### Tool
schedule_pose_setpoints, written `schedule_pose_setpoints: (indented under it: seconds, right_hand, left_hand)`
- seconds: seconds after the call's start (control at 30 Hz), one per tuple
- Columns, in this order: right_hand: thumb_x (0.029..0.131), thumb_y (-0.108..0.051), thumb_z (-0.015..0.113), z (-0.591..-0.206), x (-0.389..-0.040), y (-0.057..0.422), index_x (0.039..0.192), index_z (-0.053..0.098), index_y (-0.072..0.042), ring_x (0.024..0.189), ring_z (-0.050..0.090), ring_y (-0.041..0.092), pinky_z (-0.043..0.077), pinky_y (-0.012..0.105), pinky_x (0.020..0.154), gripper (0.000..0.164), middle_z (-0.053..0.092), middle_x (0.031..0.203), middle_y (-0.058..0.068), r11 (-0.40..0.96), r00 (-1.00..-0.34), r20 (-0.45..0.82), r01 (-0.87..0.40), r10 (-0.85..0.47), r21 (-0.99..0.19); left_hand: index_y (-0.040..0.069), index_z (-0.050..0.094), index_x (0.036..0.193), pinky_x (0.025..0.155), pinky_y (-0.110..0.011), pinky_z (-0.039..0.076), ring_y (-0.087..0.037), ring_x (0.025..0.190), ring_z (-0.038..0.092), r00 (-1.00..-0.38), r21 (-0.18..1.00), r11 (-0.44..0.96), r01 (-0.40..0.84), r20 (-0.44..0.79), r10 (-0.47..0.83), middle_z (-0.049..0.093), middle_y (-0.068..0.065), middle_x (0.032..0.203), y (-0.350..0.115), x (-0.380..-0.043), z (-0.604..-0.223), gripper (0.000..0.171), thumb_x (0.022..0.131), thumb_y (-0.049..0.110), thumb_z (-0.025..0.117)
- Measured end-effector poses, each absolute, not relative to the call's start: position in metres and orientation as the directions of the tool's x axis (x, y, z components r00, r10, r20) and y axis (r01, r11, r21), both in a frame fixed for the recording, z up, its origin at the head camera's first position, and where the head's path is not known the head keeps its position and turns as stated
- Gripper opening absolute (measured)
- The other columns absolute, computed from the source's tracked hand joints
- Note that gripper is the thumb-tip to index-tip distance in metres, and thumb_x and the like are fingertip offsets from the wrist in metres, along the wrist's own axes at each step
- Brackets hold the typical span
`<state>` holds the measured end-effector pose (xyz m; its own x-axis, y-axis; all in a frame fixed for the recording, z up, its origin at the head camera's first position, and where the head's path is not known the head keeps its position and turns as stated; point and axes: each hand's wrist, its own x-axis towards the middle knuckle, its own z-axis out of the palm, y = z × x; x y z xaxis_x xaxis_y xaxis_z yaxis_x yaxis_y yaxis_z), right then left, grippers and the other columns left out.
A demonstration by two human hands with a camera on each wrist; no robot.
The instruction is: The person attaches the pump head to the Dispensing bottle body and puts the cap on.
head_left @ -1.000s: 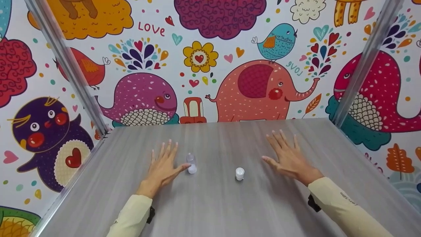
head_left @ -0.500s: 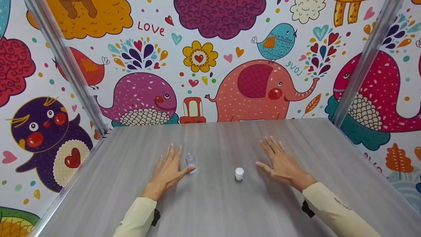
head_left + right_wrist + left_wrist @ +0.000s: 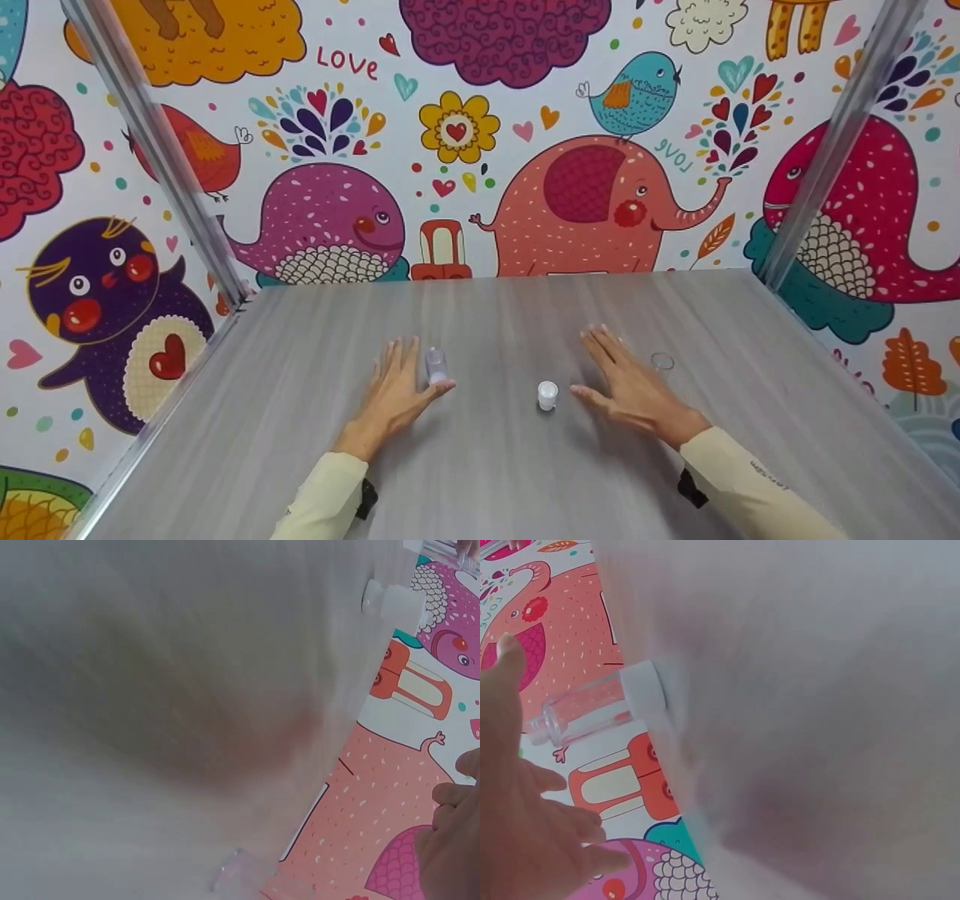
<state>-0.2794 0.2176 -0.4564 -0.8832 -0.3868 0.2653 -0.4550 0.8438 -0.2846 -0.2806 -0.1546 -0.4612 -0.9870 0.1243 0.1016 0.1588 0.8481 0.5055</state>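
Printed wall covering (image 3: 480,45) is filling your twelve o'clock, one coral elephant (image 3: 577,217) showing among its cartoons. Below it, one grey wood-grain table (image 3: 487,480) is spreading toward you, and two metal posts (image 3: 817,180) are rising at its ten and two o'clock corners. Two cream sleeves (image 3: 322,495) are reaching in from your seven and five o'clock, one dark object (image 3: 366,499) showing by each cuff.

You are holding two hands over the table. Your left hand (image 3: 394,397) is stretching its fingers nearly straight and close together, thumb out wide, gripping nothing. Your right hand (image 3: 637,390) is doing likewise, also gripping nothing.

Three small items are sitting between or beside your hands. One clear bottle (image 3: 436,364) is standing upright on its white end, just off your left hand at between one and two o'clock; the left wrist view is showing a gap between it and your fingers. One clear piece (image 3: 244,874) is resting beyond your right hand, toward one o'clock. One white piece (image 3: 547,394) is standing at three o'clock from your left thumb, just beside your right thumb's tip.
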Motion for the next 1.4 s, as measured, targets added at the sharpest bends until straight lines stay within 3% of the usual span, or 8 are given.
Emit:
schedule_pose_setpoints:
  seconds: [0.2, 0.4, 0.53, 0.67, 0.87, 1.1, 1.4]
  right_hand:
    - [0.091, -0.061, 0.058, -0.459, -0.278, 0.213, 0.159, 0.023, -0.013, 0.155, 0.02, 0.036, 0.024, 0.061, 0.119, 0.09, 0.022, 0.167, 0.013, 0.834, -0.885, 0.259, -0.455, -0.386, -0.313]
    - [0.09, -0.062, 0.06, -0.461, -0.276, 0.204, 0.16, 0.02, -0.016, 0.155, 0.02, 0.036, 0.023, 0.065, 0.117, 0.093, 0.019, 0.169, 0.012, 0.781, -0.934, 0.161, -0.356, -0.32, -0.513]
    - [0.087, -0.063, 0.063, -0.462, -0.275, 0.197, 0.161, 0.019, -0.016, 0.154, 0.021, 0.038, 0.021, 0.066, 0.118, 0.098, 0.019, 0.168, 0.012, 0.744, -0.951, 0.103, -0.292, -0.291, -0.601]
    - [0.086, -0.061, 0.066, -0.465, -0.276, 0.193, 0.159, 0.025, -0.014, 0.152, 0.025, 0.038, 0.022, 0.065, 0.118, 0.096, 0.026, 0.165, 0.013, 0.7, -0.963, 0.102, -0.253, -0.251, -0.668]
    - [0.087, -0.053, 0.071, -0.469, -0.277, 0.19, 0.155, 0.035, -0.011, 0.149, 0.032, 0.042, 0.03, 0.061, 0.116, 0.088, 0.036, 0.161, 0.015, 0.586, -0.978, 0.096, -0.19, -0.187, -0.787]
    - [0.084, -0.051, 0.076, -0.476, -0.275, 0.184, 0.152, 0.04, -0.013, 0.146, 0.035, 0.045, 0.035, 0.061, 0.113, 0.086, 0.04, 0.158, 0.014, 0.539, -0.987, 0.056, -0.131, -0.152, -0.832]
    - [0.085, -0.026, 0.08, -0.481, -0.279, 0.174, 0.144, 0.047, -0.001, 0.14, 0.043, 0.047, 0.036, 0.056, 0.114, 0.073, 0.049, 0.149, 0.023, 0.343, -0.991, 0.022, -0.065, -0.128, -0.937]
  left_hand:
    - [0.001, 0.017, 0.158, 0.122, -0.062, 0.009, -0.046, 0.154, 0.005, -0.988, 0.552, 0.82, 0.152, 0.115, 0.105, 0.013, -0.027, 0.166, -0.151, -0.28, -0.463, 0.105, 0.088, 0.065, 0.062]
    - [-0.002, 0.019, 0.157, 0.121, -0.062, 0.015, -0.046, 0.154, 0.01, -0.991, 0.641, 0.756, 0.133, 0.102, 0.088, 0.02, -0.026, 0.164, -0.145, -0.28, -0.465, 0.104, 0.088, 0.059, 0.067]
    - [-0.007, 0.021, 0.155, 0.119, -0.059, 0.024, -0.046, 0.15, 0.024, -0.989, 0.7, 0.699, 0.149, 0.116, 0.095, 0.026, -0.029, 0.161, -0.142, -0.282, -0.467, 0.099, 0.089, 0.049, 0.07]
    - [-0.008, 0.023, 0.153, 0.116, -0.058, 0.031, -0.045, 0.143, 0.038, -0.986, 0.751, 0.638, 0.168, 0.143, 0.091, 0.031, -0.032, 0.156, -0.138, -0.284, -0.468, 0.093, 0.091, 0.038, 0.073]
    - [-0.01, 0.023, 0.152, 0.114, -0.059, 0.033, -0.046, 0.139, 0.041, -0.983, 0.799, 0.574, 0.18, 0.169, 0.074, 0.034, -0.034, 0.153, -0.133, -0.285, -0.473, 0.089, 0.091, 0.03, 0.074]
    - [-0.01, 0.031, 0.147, 0.11, -0.057, 0.039, -0.047, 0.135, 0.047, -0.977, 0.825, 0.534, 0.186, 0.215, 0.008, 0.044, -0.034, 0.147, -0.128, -0.29, -0.477, 0.08, 0.088, 0.02, 0.076]
    - [-0.007, 0.034, 0.147, 0.106, -0.057, 0.043, -0.047, 0.131, 0.051, -0.982, 0.863, 0.486, 0.138, 0.182, -0.045, 0.048, -0.034, 0.144, -0.125, -0.293, -0.48, 0.079, 0.085, 0.017, 0.078]
